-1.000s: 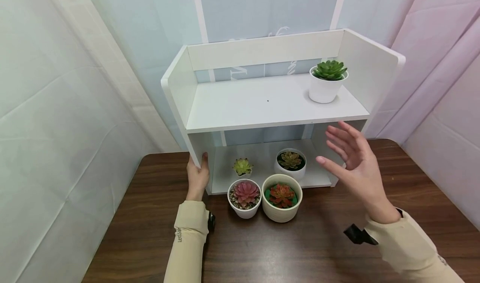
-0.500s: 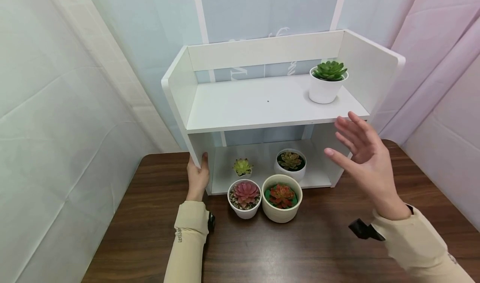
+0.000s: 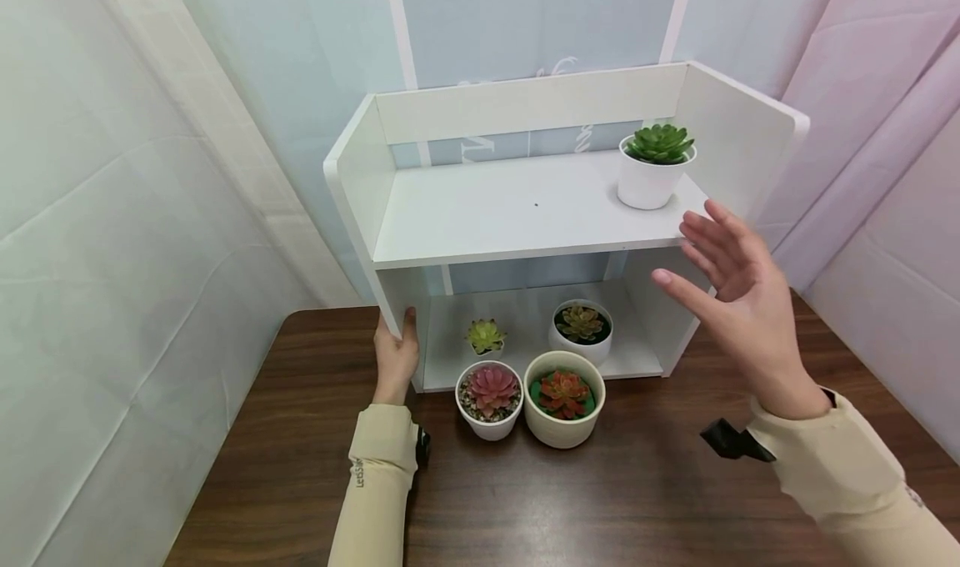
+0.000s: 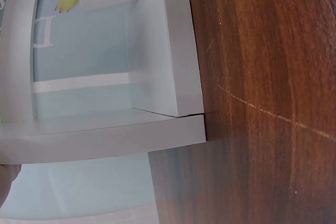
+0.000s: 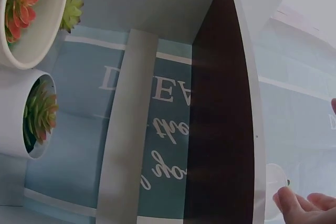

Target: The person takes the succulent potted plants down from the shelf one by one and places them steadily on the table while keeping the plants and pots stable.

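My left hand point(image 3: 396, 358) grips the lower left side panel of the white two-tier shelf point(image 3: 480, 217), thumb inside. In the left wrist view only a fingertip point(image 4: 7, 179) shows beside that panel. My right hand point(image 3: 746, 308), fingers spread and curved, holds nothing in front of the shelf's right side. Its fingertips overlap the upper board's right front edge in the head view. Above and left of them, a green succulent in a white pot point(image 3: 649, 183) stands on the upper board. The right wrist view shows part of that white pot point(image 5: 273, 182) behind the fingers.
A yellow-green succulent point(image 3: 485, 335) and a brownish succulent in a white pot point(image 3: 581, 325) sit on the lower tier. In front, on the wooden table point(image 3: 525, 509), stand a pink succulent point(image 3: 491, 390) and a red succulent in a cream pot point(image 3: 564, 429). Curtains point(image 3: 187, 217) flank the shelf.
My right hand has moved up and to the right, from in front of the lower tier to the upper board's right end. The left hand and the pots stay put.
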`<state>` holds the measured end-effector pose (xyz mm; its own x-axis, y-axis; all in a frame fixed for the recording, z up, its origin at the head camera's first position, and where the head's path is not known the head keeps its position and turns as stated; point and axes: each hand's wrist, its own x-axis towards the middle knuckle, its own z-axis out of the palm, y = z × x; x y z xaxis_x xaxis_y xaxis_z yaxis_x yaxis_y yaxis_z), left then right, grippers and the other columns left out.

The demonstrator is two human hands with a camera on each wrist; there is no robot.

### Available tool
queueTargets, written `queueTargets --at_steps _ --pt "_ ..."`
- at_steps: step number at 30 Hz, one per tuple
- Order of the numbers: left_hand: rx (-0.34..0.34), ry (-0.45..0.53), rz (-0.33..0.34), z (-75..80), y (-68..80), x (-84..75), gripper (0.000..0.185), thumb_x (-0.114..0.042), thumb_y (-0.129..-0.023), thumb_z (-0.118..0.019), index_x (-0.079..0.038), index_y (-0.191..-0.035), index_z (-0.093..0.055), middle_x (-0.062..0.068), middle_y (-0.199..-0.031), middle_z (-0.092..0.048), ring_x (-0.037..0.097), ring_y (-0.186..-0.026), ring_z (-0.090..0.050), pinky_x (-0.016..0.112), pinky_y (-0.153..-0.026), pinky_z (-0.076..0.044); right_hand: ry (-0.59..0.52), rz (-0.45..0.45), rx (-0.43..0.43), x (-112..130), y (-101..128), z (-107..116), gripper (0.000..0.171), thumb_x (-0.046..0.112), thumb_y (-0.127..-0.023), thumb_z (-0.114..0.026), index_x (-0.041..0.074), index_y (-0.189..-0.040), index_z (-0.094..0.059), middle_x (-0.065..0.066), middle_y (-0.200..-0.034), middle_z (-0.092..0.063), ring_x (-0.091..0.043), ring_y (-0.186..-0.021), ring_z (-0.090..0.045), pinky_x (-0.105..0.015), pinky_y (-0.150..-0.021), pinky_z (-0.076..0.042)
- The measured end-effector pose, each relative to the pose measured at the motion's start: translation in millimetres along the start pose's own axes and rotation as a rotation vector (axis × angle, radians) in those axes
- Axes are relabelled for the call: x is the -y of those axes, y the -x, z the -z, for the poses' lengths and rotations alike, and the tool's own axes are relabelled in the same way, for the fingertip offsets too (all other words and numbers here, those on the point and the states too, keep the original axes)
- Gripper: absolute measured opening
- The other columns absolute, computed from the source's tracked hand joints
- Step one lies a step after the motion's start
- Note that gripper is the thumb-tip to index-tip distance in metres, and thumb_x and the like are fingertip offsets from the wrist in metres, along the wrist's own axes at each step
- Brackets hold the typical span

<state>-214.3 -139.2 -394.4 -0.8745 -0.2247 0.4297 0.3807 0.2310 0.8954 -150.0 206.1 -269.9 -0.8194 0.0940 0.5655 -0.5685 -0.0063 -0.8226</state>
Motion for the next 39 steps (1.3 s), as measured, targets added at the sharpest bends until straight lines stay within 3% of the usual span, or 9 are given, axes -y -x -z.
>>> queueTargets --at_steps 14,23,31,39 --pt "-0.001 0.004 0.005 0.5 0.1 1.8 0.040 -0.001 -0.099 -0.045 0.007 -0.138 -0.040 0.034 -0.132 -0.047 0.046 -0.125 -0.045 0.060 -0.102 -0.036 0.211 -0.124 -0.011 4.7 -18.3 1.1 0.084 -0.007 -0.076 -0.075 0.014 -0.147 -0.035 -0.016 -0.143 -0.041 -0.014 -0.126 -0.048 -0.013 -0.099 -0.040" --pt "-0.001 0.011 -0.007 0.5 -1.1 1.6 0.040 0.000 -0.099 -0.045 0.008 -0.137 -0.039 0.035 -0.132 -0.046 0.048 -0.125 -0.044 0.060 -0.103 -0.035 0.288 -0.147 -0.048 3.2 -31.1 3.3 0.083 -0.002 -0.078 -0.076 0.009 -0.148 -0.034 -0.014 -0.142 -0.044 -0.015 -0.128 -0.045 -0.012 -0.099 -0.039" --pt "0.001 0.010 -0.013 0.5 -1.6 2.4 0.040 0.001 -0.099 -0.045 0.009 -0.137 -0.038 0.035 -0.132 -0.046 0.049 -0.126 -0.043 0.061 -0.103 -0.035 0.465 -0.210 -0.022 4.9 -39.5 5.5 0.081 0.010 -0.083 -0.075 0.014 -0.151 -0.030 -0.009 -0.149 -0.042 -0.016 -0.132 -0.045 -0.011 -0.098 -0.040" --pt "0.005 0.013 -0.014 1.0 -0.9 1.8 0.039 0.000 -0.099 -0.044 0.008 -0.137 -0.039 0.035 -0.132 -0.047 0.047 -0.125 -0.044 0.060 -0.103 -0.035 0.547 -0.257 0.007 5.8 -45.7 7.1 0.086 0.021 -0.084 -0.075 0.014 -0.152 -0.024 -0.009 -0.154 -0.035 -0.020 -0.137 -0.041 -0.010 -0.097 -0.040"
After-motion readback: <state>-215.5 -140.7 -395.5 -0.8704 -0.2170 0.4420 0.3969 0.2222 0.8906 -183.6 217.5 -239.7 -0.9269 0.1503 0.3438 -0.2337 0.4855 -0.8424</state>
